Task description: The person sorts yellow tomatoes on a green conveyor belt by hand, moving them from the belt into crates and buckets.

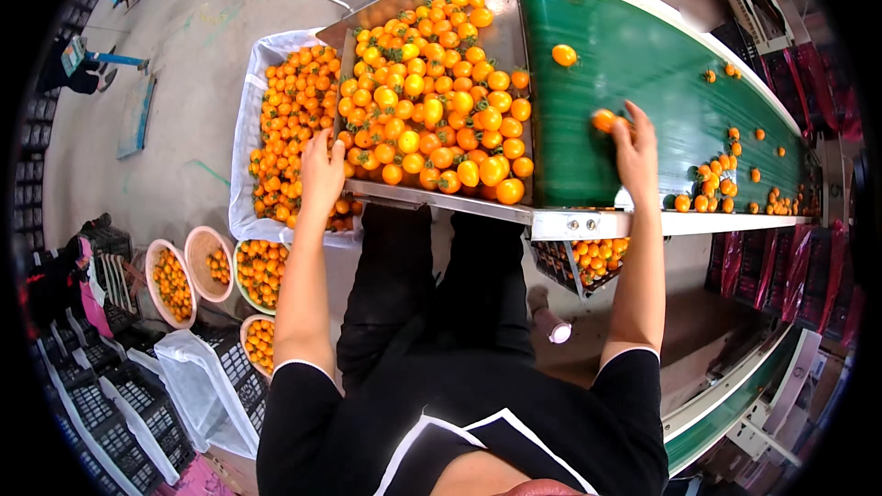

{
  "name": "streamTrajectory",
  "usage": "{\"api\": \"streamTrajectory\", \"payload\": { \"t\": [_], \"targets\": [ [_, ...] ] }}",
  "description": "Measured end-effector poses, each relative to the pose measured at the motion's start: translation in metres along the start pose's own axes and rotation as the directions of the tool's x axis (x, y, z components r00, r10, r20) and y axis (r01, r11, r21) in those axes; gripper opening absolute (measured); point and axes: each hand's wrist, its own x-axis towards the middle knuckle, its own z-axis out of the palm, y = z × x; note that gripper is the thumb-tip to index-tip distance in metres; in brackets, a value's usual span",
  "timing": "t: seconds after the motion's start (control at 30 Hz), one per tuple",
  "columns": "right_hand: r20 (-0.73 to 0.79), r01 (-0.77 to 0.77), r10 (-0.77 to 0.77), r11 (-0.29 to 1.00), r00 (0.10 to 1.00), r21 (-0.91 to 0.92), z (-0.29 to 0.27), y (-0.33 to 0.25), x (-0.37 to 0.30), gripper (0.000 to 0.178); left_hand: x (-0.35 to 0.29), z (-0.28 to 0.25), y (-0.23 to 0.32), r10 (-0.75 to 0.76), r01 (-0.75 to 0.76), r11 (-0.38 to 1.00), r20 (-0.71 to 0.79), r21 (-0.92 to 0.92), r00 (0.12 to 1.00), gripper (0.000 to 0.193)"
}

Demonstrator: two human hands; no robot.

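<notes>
1. Your left hand: at the near left corner of the grey sheet-metal tray, fingers bent. Can't tell if it grips anything.
2. Your right hand: over the flat green conveyor belt, thumb and fingers apart. A blurred round orange tomato is right by the thumb; can't tell if you're gripping it.
3. Main pile of small round orange-yellow tomatoes: in the tray, in front of you, left of the belt. Some show green stems.
4. On the belt: two loose tomatoes toward the far end of the tray side, plus a scattered cluster to your right, near the white metal side rail.
5. Left of the tray: large crate with white plastic lining, full of tomatoes.
6. Under the belt's near edge: black plastic crate, also with tomatoes.
7. Floor, your left: pale pink round tubs with tomatoes.
</notes>
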Motion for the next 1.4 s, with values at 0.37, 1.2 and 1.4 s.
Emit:
{"api": "streamTrajectory", "payload": {
  "t": [0.37,1.2,1.4],
  "targets": [
    [0.131,0.223,-0.224,0.975,0.966,0.019,0.003,-0.109,-0.065,0.035,0.009,0.002,-0.013,-0.061,0.059,0.994,-0.015,-0.095,0.998,0.033],
    [0.107,0.237,-0.23,0.97,0.967,-0.06,-0.002,-0.105,-0.079,0.039,-0.015,0.037,0.188,0.703,-0.579,0.687,0.203,-0.439,0.682,0.028],
    [0.124,0.256,-0.241,0.958,0.963,-0.127,-0.015,-0.095,-0.091,0.041,0.003,0.014,0.151,0.478,-0.414,0.878,0.519,-0.242,0.709,0.024]
  ]
}}
